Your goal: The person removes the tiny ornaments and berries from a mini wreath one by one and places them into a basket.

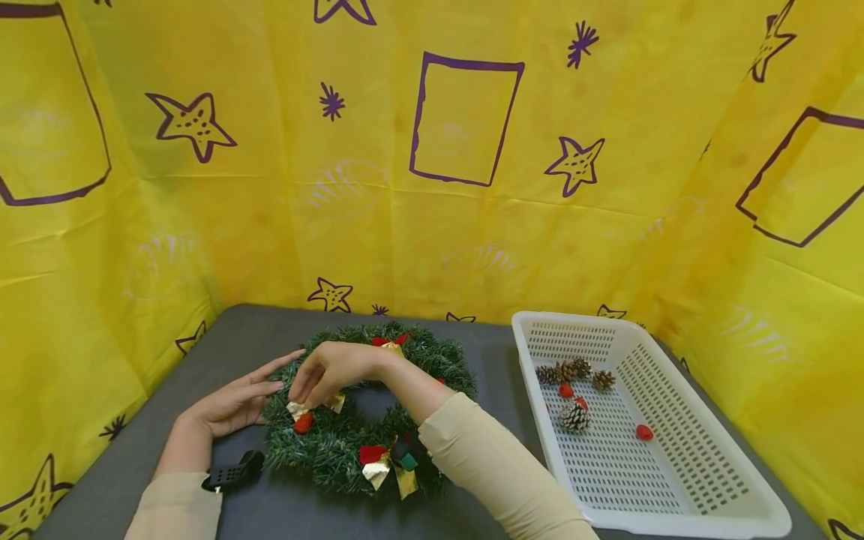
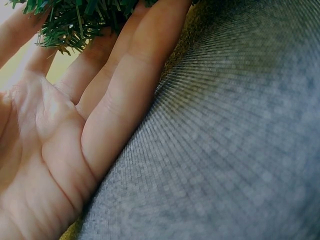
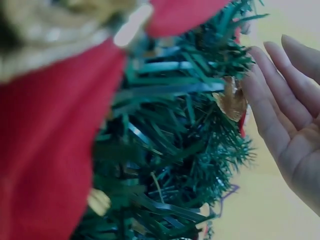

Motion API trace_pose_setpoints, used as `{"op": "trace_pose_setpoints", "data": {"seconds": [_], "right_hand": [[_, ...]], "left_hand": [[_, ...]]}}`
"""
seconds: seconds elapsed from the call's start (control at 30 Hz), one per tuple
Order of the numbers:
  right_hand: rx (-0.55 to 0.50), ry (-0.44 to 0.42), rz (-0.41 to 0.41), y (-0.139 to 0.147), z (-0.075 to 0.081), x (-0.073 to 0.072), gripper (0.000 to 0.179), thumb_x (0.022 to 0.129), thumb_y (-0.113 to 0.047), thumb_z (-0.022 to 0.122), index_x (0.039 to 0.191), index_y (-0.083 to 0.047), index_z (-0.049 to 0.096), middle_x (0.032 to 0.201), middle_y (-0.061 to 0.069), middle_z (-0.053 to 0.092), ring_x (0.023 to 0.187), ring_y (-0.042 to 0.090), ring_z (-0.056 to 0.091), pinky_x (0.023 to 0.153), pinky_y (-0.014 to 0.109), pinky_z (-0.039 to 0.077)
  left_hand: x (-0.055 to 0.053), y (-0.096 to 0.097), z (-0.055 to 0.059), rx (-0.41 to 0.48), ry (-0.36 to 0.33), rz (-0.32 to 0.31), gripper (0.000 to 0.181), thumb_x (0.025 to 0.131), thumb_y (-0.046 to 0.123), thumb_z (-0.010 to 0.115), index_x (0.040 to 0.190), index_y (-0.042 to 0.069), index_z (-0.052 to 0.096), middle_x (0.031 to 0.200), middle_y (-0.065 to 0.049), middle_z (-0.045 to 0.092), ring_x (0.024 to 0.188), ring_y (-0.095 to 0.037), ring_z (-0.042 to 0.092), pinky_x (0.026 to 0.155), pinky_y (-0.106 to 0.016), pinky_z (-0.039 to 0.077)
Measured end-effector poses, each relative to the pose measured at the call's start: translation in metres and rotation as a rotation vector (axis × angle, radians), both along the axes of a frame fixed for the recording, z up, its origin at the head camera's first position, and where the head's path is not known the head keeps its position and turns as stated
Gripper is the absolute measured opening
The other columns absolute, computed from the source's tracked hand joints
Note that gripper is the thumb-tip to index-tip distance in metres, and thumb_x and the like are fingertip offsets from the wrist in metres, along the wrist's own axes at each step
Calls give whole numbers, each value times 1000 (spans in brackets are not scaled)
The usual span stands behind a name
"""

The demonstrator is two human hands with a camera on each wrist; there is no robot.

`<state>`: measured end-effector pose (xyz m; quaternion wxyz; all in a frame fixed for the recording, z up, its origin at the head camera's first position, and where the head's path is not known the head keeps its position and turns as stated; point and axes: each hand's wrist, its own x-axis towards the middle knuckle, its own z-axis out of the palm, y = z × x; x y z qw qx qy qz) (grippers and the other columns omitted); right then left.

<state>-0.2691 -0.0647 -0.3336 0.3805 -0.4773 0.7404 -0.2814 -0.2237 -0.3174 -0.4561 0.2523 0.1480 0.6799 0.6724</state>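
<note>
A green artificial wreath point(image 1: 317, 454) lies on the dark table, decorated with red and gold pieces. My right hand point(image 1: 337, 370) reaches across it, bent fingers over a gold bow point(image 1: 297, 410) on the left side. In the right wrist view the fingers point(image 3: 262, 92) lie beside a gold piece point(image 3: 232, 102), with nothing visible between thumb and fingers. A red berry-like ornament point(image 1: 304, 424) sits just below the bow. At the wreath's left edge, my left hand point(image 1: 232, 405) touches the greenery, fingers extended; its fingertips are partly hidden in the left wrist view.
A white perforated basket point(image 1: 675, 480) on the right holds brown pine cones point(image 1: 574, 367), a white-tipped cone point(image 1: 574, 416) and red pieces point(image 1: 644, 433). Another red and gold bow point(image 1: 376, 466) is on the wreath's front. Yellow patterned cloth point(image 1: 378, 247) surrounds the table point(image 1: 250, 341).
</note>
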Motion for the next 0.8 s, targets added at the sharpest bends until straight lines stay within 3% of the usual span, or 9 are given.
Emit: {"op": "trace_pose_setpoints", "data": {"seconds": [0.1,0.17,0.37,0.53,0.6,0.7,0.77,0.8], "right_hand": [[12,7,-1,-1,-3,1,28,93,-5,67,120,-2,69,118,11,74,83,6,68,70,23,58],[23,2,3,-1,-4,1,28,93,-4,67,120,-2,70,116,10,75,81,9,68,67,24,57],[51,16,43,-2,-8,1,28,93,-3,66,121,-3,70,121,11,73,89,2,68,75,19,58],[72,50,73,-5,-10,1,29,91,-1,67,120,-2,70,124,12,71,101,4,70,83,14,56],[85,62,79,-6,-12,1,29,91,0,67,120,-1,70,123,12,72,101,5,70,83,14,56],[97,76,88,-7,-13,2,30,90,1,67,120,0,70,121,13,72,97,4,69,82,13,55],[98,84,97,-7,-13,3,30,90,2,68,119,0,70,121,14,72,94,3,67,82,13,55],[99,92,103,-7,-13,3,29,90,2,68,119,0,70,121,14,72,93,2,66,81,12,55]], "left_hand": [[-1,-1,0,4,9,-14,62,109,20,30,159,41,-2,160,-15,-36,143,-23,38,103,-50,45],[-1,-1,0,8,14,-28,62,109,20,30,159,41,-2,160,-17,-35,133,-11,46,104,-53,44],[0,0,0,-11,14,-25,62,109,22,30,158,42,-2,160,-15,-35,140,-18,38,106,-59,40],[0,-1,0,-13,10,-21,62,109,22,30,158,42,-3,160,-14,-36,135,-11,43,105,-59,40],[0,0,-1,-11,7,-17,62,110,22,30,158,43,-3,159,-13,-37,143,-26,37,105,-59,40],[0,1,0,-9,8,-13,62,110,22,30,158,43,-4,159,-12,-39,150,-49,10,105,-59,39],[1,2,0,-7,7,-10,63,110,22,29,158,42,-5,158,-12,-40,146,-55,-13,106,-60,39],[1,2,1,-3,8,-13,63,110,22,29,158,42,-5,158,-11,-41,146,-55,-15,106,-60,39]]}}
